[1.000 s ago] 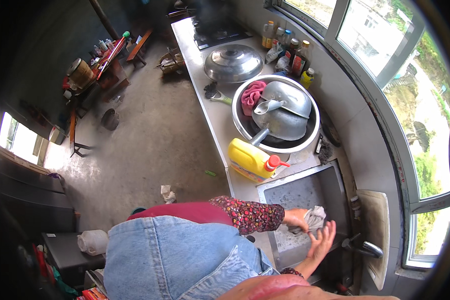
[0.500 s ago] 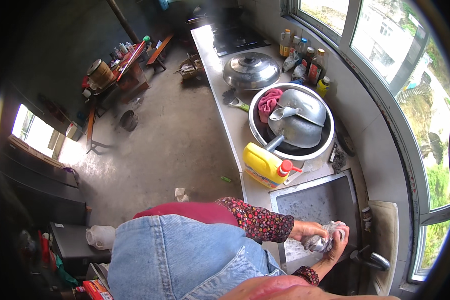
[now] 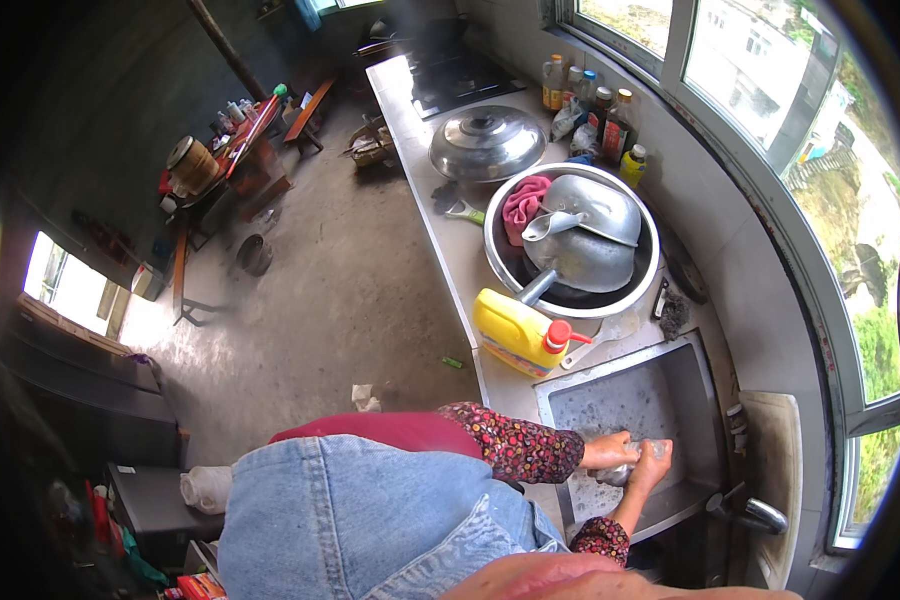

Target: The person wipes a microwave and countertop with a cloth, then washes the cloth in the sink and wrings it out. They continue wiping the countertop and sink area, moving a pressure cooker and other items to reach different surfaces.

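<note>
Over the sink (image 3: 690, 495) my left hand (image 3: 610, 452) and my right hand (image 3: 652, 464) are pressed together, fingers closed around a wet grey cloth (image 3: 616, 477). Most of the cloth is hidden inside the hands; a crumpled bit shows below them. Flowered sleeve cuffs end at both wrists. The basin's bottom is wet and spotted. A chrome faucet (image 3: 765, 516) reaches over the sink's near right side, apart from my hands.
A yellow jug with a red pump (image 3: 518, 332) stands by the sink corner. Beyond it, a large steel basin (image 3: 497, 262) holds metal pans and a pink cloth (image 3: 523, 208). A domed lid (image 3: 487, 143) and several bottles (image 3: 618, 128) line the counter. A cutting board (image 3: 773, 450) leans by the window.
Both hands have drawn closer together and shifted slightly up and left. The cloth between them is squeezed smaller and less of it shows. The view has tilted a little.
</note>
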A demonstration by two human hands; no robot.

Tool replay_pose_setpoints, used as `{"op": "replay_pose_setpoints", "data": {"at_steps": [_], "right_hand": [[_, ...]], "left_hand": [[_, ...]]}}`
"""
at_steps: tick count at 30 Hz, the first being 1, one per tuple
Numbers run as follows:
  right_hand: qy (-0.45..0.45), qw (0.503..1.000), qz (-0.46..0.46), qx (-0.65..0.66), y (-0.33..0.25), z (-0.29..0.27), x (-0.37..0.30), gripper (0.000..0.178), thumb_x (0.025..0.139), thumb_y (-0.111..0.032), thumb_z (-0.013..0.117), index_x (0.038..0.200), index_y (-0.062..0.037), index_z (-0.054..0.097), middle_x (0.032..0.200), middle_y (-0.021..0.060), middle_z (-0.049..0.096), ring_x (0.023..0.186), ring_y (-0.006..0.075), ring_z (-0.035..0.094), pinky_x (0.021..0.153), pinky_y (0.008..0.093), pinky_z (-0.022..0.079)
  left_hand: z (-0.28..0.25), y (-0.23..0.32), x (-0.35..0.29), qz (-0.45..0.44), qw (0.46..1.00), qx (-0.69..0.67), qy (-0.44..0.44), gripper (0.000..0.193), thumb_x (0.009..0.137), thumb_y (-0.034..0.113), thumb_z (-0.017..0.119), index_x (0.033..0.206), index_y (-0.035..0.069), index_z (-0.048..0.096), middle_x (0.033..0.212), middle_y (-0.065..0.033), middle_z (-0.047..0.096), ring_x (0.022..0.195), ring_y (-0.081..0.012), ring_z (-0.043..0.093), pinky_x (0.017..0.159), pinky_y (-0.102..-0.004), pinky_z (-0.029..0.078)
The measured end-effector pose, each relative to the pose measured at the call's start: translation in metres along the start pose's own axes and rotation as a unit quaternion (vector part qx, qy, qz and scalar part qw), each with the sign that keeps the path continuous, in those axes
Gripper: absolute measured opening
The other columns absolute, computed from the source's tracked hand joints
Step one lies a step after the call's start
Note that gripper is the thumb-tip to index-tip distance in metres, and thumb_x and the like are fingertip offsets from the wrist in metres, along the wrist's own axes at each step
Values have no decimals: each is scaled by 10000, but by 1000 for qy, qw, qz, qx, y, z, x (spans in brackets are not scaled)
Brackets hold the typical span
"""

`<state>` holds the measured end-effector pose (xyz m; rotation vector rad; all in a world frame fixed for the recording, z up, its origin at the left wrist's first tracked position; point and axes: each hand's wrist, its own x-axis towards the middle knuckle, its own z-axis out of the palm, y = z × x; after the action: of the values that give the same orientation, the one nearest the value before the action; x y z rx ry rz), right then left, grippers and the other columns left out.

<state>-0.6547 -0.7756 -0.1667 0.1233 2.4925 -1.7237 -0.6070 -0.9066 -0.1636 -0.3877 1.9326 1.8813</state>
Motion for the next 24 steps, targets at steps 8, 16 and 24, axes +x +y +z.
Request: {"op": "replay_pose_setpoints", "data": {"at_steps": [8,16,24], "right_hand": [[33,980,67,-182,-30,-20,5,438,799,-280,748,1121,-27,595,1065,211,674,991,368,642,877,457,484],[151,970,113,-154,-40,7,4,483,886,-455,668,1044,-5,590,976,195,679,908,352,647,807,462,490],[-5,940,17,339,-48,-26,3,604,940,-433,635,1401,-72,487,1383,110,520,1310,229,448,1095,385,326]], "left_hand": [[-13,23,-15,209,951,134,-186,1212,718,457,803,1543,27,26,1406,-301,367,1333,-436,356,1128,-455,305],[-5,40,-41,218,902,371,-6,1249,609,165,844,1550,73,26,1411,-332,375,1180,-500,499,992,-484,461],[-39,17,-9,67,948,-238,-200,522,880,253,683,1304,29,477,1157,-104,633,918,-214,657,710,-344,548]]}}
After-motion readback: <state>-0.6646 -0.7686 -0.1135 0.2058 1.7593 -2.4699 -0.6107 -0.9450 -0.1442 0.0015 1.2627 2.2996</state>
